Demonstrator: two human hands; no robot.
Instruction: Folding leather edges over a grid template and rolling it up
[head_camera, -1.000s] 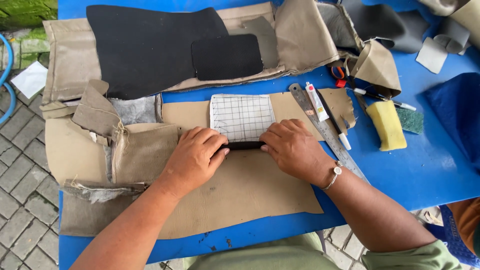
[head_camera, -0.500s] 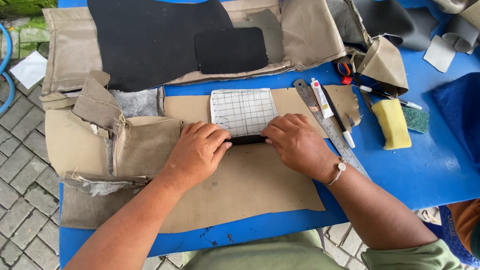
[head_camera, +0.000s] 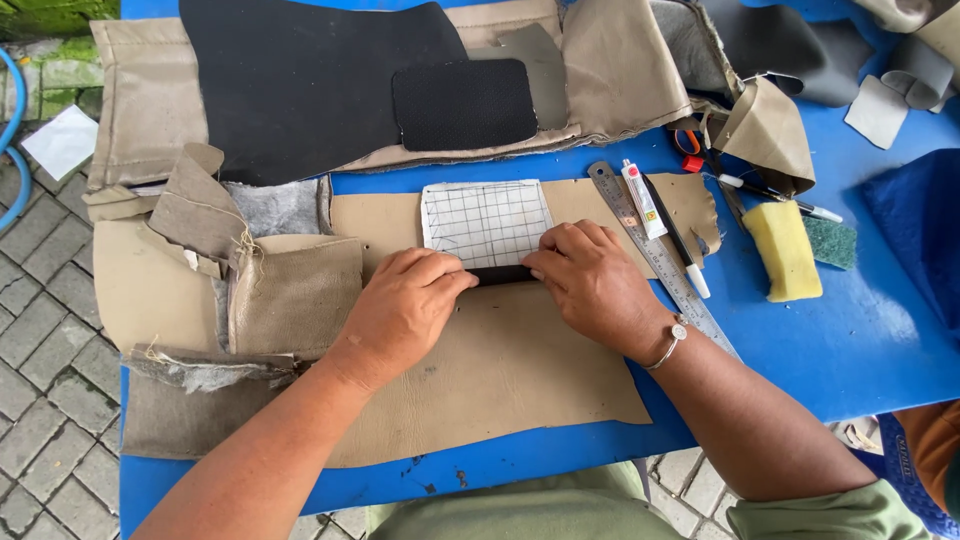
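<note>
On the tan leather sheet (head_camera: 500, 390), both hands (head_camera: 500, 290) press flat on a gridded patch (head_camera: 487, 222).

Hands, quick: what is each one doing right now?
Left hand: fingers curled, pressing on the black strip below the gridded white patch.
Right hand: likewise pressing the strip; grip cannot be told.

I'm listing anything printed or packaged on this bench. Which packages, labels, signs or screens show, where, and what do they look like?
Small tube: lies on the steel ruler, right of the right hand; slim, white with red and yellow label patches.
Gridded sheet: above both hands on the tan leather; white rectangle with dark grid lines.
No signs or screens.
</note>
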